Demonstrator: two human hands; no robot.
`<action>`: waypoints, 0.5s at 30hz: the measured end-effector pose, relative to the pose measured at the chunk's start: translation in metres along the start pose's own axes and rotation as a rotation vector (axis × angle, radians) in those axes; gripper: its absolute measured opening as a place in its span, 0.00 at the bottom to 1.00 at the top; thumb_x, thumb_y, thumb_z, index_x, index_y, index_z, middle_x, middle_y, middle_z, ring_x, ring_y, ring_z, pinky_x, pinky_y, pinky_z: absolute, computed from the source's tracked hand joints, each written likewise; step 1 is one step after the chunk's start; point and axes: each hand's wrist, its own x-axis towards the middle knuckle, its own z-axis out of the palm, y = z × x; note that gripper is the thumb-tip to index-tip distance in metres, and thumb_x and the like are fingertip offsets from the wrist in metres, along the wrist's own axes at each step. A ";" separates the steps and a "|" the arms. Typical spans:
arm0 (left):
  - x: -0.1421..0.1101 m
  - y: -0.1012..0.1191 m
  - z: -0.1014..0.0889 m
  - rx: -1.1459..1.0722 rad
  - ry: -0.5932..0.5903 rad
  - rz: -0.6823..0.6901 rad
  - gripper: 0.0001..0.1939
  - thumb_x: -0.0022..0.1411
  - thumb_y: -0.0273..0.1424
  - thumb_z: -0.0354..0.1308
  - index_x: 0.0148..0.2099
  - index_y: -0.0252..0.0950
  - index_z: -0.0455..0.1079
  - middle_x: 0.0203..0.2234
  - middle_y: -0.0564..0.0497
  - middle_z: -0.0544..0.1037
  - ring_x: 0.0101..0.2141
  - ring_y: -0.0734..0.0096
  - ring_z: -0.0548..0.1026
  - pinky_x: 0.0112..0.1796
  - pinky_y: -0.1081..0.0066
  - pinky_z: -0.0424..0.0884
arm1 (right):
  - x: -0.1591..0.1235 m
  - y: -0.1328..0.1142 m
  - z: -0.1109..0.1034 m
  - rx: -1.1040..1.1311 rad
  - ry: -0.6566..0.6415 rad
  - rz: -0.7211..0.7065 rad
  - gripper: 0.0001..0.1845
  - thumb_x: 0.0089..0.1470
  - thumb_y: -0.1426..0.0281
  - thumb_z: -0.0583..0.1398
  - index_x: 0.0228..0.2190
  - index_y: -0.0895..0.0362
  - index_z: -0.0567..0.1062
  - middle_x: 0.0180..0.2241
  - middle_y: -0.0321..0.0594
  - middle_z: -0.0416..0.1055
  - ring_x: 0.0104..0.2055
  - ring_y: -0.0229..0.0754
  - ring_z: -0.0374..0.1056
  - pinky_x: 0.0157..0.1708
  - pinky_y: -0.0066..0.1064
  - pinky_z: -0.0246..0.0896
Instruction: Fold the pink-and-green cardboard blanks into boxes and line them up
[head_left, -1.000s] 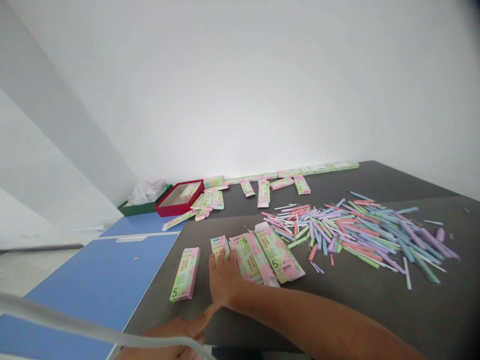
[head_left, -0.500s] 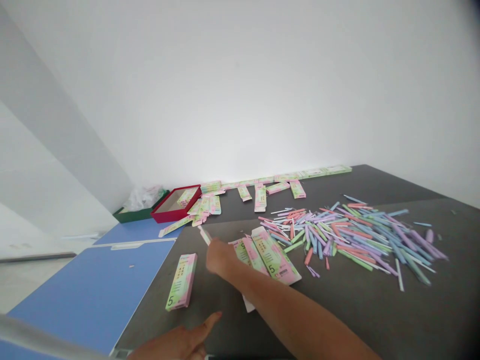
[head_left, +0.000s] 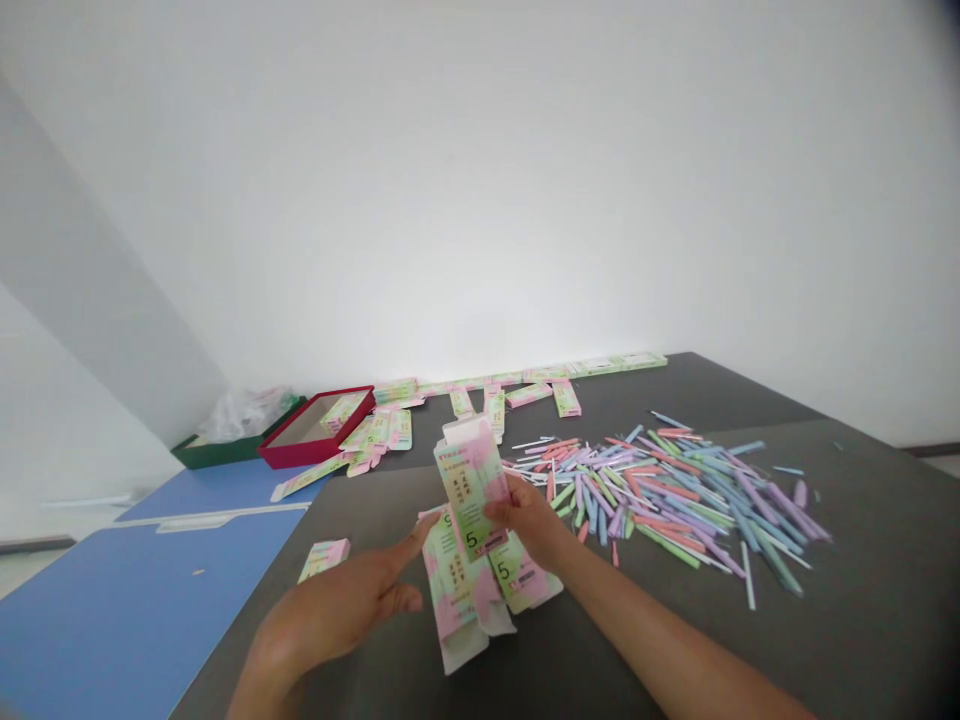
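Note:
My right hand (head_left: 534,522) grips a flat pink-and-green paper carton (head_left: 469,475) marked 5, thumb on its front face. The carton is tilted up, with a white flap at its top. Below and behind it, two more such cartons lie on the dark table, a left one (head_left: 448,575) with a white end flap standing out and a right one (head_left: 529,578). My left hand (head_left: 349,600) has its index finger stretched out to the left carton's upper edge; the thumb is apart and it holds nothing. Another carton (head_left: 324,556) lies partly hidden behind my left hand.
Many pastel sticks (head_left: 667,490) are heaped on the right of the dark table (head_left: 637,650). Further back lie several cartons (head_left: 382,430), a red box lid (head_left: 279,458) and a green tray (head_left: 214,455) with clear plastic. A blue surface (head_left: 150,600) adjoins on the left.
My right hand has come back from the far left and now holds a carton up in front. My left hand has moved up and forward to the cartons. The view has shifted slightly.

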 end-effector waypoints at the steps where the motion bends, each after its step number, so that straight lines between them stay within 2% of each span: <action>1: 0.014 0.006 -0.005 0.006 -0.015 0.030 0.39 0.64 0.41 0.50 0.72 0.40 0.39 0.59 0.43 0.69 0.53 0.51 0.71 0.50 0.61 0.65 | -0.001 0.002 -0.002 0.056 -0.019 -0.010 0.18 0.45 0.63 0.67 0.38 0.57 0.74 0.33 0.40 0.77 0.33 0.45 0.73 0.36 0.38 0.68; 4: 0.053 0.019 -0.013 0.001 -0.016 0.114 0.43 0.63 0.41 0.53 0.72 0.36 0.36 0.61 0.39 0.65 0.53 0.50 0.71 0.49 0.60 0.66 | -0.002 0.007 -0.007 0.166 -0.081 -0.049 0.19 0.43 0.61 0.68 0.35 0.58 0.75 0.32 0.40 0.77 0.33 0.45 0.73 0.37 0.38 0.68; 5: 0.063 0.022 -0.015 -0.003 -0.025 0.141 0.43 0.62 0.42 0.53 0.71 0.34 0.38 0.58 0.39 0.68 0.50 0.49 0.73 0.47 0.61 0.67 | -0.001 0.009 -0.008 0.168 -0.100 -0.052 0.19 0.42 0.59 0.69 0.34 0.58 0.75 0.32 0.40 0.77 0.33 0.45 0.73 0.37 0.38 0.68; 7: 0.081 0.026 -0.016 -0.026 -0.081 0.190 0.38 0.60 0.40 0.54 0.68 0.30 0.49 0.50 0.40 0.76 0.44 0.50 0.76 0.41 0.64 0.69 | -0.001 0.012 -0.009 0.118 -0.149 -0.048 0.21 0.44 0.57 0.68 0.35 0.58 0.76 0.33 0.41 0.78 0.35 0.45 0.73 0.39 0.39 0.68; 9: 0.094 0.028 -0.016 -0.039 -0.115 0.206 0.33 0.60 0.42 0.54 0.62 0.29 0.59 0.43 0.43 0.80 0.40 0.51 0.77 0.38 0.66 0.70 | -0.002 0.014 -0.010 0.006 -0.191 -0.068 0.21 0.47 0.57 0.66 0.39 0.58 0.76 0.37 0.42 0.77 0.39 0.46 0.73 0.43 0.39 0.67; 11: 0.102 0.028 -0.016 -0.049 -0.141 0.216 0.31 0.60 0.46 0.54 0.58 0.29 0.65 0.39 0.45 0.80 0.38 0.52 0.77 0.36 0.67 0.69 | -0.006 0.013 -0.010 -0.157 -0.193 -0.108 0.19 0.52 0.59 0.63 0.42 0.58 0.75 0.41 0.43 0.76 0.43 0.47 0.72 0.46 0.40 0.65; 15: 0.110 0.025 -0.016 -0.088 -0.166 0.255 0.37 0.57 0.54 0.55 0.60 0.35 0.64 0.43 0.46 0.79 0.42 0.53 0.75 0.39 0.67 0.69 | -0.016 0.005 -0.009 -0.556 -0.158 -0.179 0.19 0.59 0.62 0.56 0.48 0.57 0.73 0.48 0.46 0.74 0.50 0.49 0.69 0.51 0.39 0.61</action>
